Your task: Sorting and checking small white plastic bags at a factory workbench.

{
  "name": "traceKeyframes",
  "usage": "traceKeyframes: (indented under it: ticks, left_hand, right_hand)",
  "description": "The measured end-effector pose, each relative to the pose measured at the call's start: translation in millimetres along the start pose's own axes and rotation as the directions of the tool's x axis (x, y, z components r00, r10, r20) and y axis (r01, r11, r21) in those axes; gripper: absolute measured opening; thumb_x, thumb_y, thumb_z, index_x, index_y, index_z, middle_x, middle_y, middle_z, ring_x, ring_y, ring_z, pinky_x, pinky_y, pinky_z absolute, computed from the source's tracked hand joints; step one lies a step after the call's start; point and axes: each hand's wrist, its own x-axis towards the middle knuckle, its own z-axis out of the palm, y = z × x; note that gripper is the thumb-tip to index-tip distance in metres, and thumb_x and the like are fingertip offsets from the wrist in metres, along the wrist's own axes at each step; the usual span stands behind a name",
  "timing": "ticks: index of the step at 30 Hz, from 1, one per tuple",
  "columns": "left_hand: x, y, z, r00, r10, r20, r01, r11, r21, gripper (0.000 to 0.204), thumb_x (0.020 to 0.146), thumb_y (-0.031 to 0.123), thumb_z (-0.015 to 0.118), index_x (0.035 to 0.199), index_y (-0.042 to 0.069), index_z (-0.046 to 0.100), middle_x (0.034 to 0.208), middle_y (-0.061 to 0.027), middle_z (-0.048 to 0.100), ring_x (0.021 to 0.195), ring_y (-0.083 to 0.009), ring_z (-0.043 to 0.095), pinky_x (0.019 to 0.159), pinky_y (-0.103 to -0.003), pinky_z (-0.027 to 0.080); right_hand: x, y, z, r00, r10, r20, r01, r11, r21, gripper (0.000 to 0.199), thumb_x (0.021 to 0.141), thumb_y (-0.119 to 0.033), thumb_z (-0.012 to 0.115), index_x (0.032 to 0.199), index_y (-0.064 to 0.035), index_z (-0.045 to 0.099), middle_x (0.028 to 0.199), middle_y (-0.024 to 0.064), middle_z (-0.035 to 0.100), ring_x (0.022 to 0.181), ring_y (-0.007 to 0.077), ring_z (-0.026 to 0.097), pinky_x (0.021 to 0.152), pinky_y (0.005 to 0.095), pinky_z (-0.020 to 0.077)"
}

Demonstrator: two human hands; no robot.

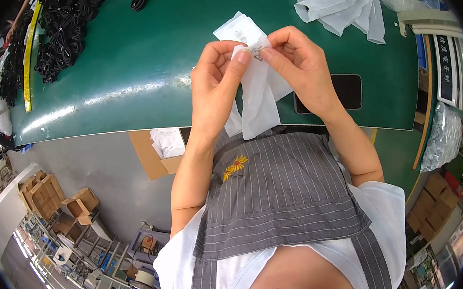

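Note:
Between my two hands is a thin, translucent white bag [259, 103] with small dark print near its top. My left hand [214, 80] pinches its upper edge between thumb and forefinger. On the other side, my right hand [303, 68] pinches the same edge, close to the left thumb. The bag hangs down toward the table's near edge, and whether anything is inside cannot be seen. Just beyond my fingertips lie more flat white pieces [239, 27] with print on them. A dark phone [348, 91] rests on the green table [141, 53], partly behind my right wrist.
Bundled black cables [62, 38] lie in a heap at the far left, beside a yellow measuring strip [31, 60]. A pile of white bags [340, 3] sits at the far right. Below the near edge stands an open cardboard box [150, 157] with white bags inside.

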Motion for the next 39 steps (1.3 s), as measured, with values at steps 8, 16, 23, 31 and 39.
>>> traceKeyframes:
  ticks: [8, 16, 23, 31, 39]
  left_hand:
    - [-4.9, 0.0, 1.4, 0.999, -0.027, -0.034, 0.022, 0.99, -0.138, 0.009, 0.089, 0.013, 0.06, 0.094, 0.007, 0.055, 0.086, 0.0029, 0.057, 0.076, -0.0032, 0.051, 0.064, -0.018, 0.038]
    - [-6.2, -3.7, 11.0, 0.995, 0.094, 0.015, -0.088, 0.971, -0.22, 0.016, 0.086, 0.002, 0.058, 0.1, 0.003, 0.05, 0.097, -0.0033, 0.056, 0.09, -0.0083, 0.055, 0.08, -0.024, 0.045]
    - [-8.6, -12.6, 7.2, 0.989, 0.131, -0.071, -0.142, 0.972, -0.185, 0.011, 0.09, 0.012, 0.058, 0.095, 0.002, 0.058, 0.085, 0.0007, 0.056, 0.073, -0.0053, 0.047, 0.067, -0.02, 0.039]
    - [1.5, -19.6, 3.7, 0.886, 0.46, -0.066, -0.453, 0.887, 0.09, 0.006, 0.089, 0.004, 0.059, 0.093, 0.0, 0.06, 0.087, -0.0016, 0.055, 0.073, -0.0063, 0.048, 0.063, -0.018, 0.039]
    - [-0.8, -18.8, 5.2, 0.913, 0.398, -0.086, -0.392, 0.916, 0.08, 0.007, 0.09, 0.007, 0.059, 0.093, 0.001, 0.058, 0.085, -0.0016, 0.054, 0.074, -0.007, 0.048, 0.066, -0.02, 0.04]
  right_hand:
    - [-7.8, -3.2, -3.7, 1.0, -0.022, -0.001, 0.022, 0.995, -0.096, 0.015, 0.084, -0.008, 0.064, 0.09, -0.002, 0.052, 0.083, 0.0023, 0.059, 0.073, 0.0079, 0.055, 0.066, 0.0229, 0.0459]
    - [-2.0, -16.1, -3.3, 0.991, 0.134, 0.0, -0.133, 0.984, 0.122, 0.015, 0.087, -0.011, 0.063, 0.094, -0.0016, 0.053, 0.083, 0.0005, 0.056, 0.075, 0.0056, 0.052, 0.064, 0.0211, 0.0441]
    - [-4.1, -6.8, 2.5, 0.999, -0.023, -0.043, 0.03, 0.984, 0.174, 0.016, 0.087, -0.01, 0.062, 0.097, -0.0025, 0.052, 0.086, -0.0008, 0.055, 0.077, 0.0033, 0.051, 0.061, 0.0184, 0.0422]
    - [3.7, -17.6, 0.0, 0.999, 0.046, -0.013, -0.044, 0.991, 0.125, 0.019, 0.088, -0.014, 0.063, 0.099, -0.0019, 0.054, 0.09, 0.0023, 0.057, 0.079, 0.0066, 0.053, 0.066, 0.0196, 0.0428]
    - [17.5, -19.5, -1.8, 0.987, 0.15, 0.055, -0.157, 0.972, 0.177, 0.014, 0.088, -0.013, 0.063, 0.092, -0.0014, 0.057, 0.08, 0.001, 0.059, 0.073, 0.0052, 0.053, 0.064, 0.0191, 0.0418]
